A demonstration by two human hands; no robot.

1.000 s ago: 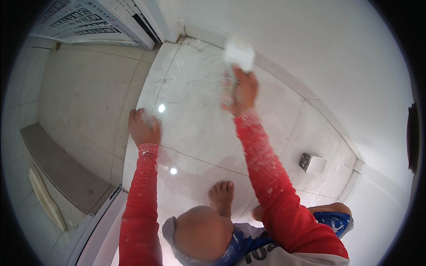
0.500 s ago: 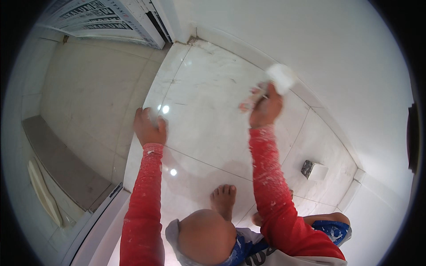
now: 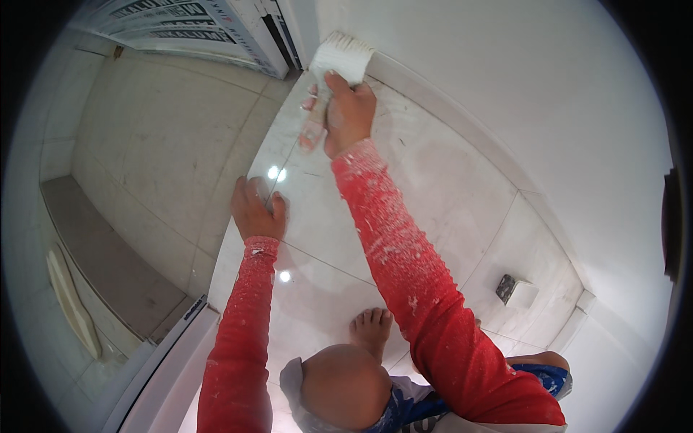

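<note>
My right hand (image 3: 351, 112) grips a wide paintbrush (image 3: 343, 59) with white bristles and a worn, red-marked handle. The bristles lie against the low skirting (image 3: 440, 119) close to the far corner by the door frame. My left hand (image 3: 258, 209) leans on the pale tiled floor (image 3: 325, 252) near its left edge, fingers stretched out and holding nothing. Both red sleeves are spattered with white.
A small dark-and-white block (image 3: 516, 291) sits on the tiles to the right. Leftward, past the tile edge, are a beige floor area (image 3: 166, 123) and a grey strip (image 3: 108, 252). A film-covered door panel (image 3: 188, 29) stands at the far left; a white wall rises on the right.
My right hand has swept the paintbrush far and to the left along the skirting, up to the corner. My left hand stays planted on the floor.
</note>
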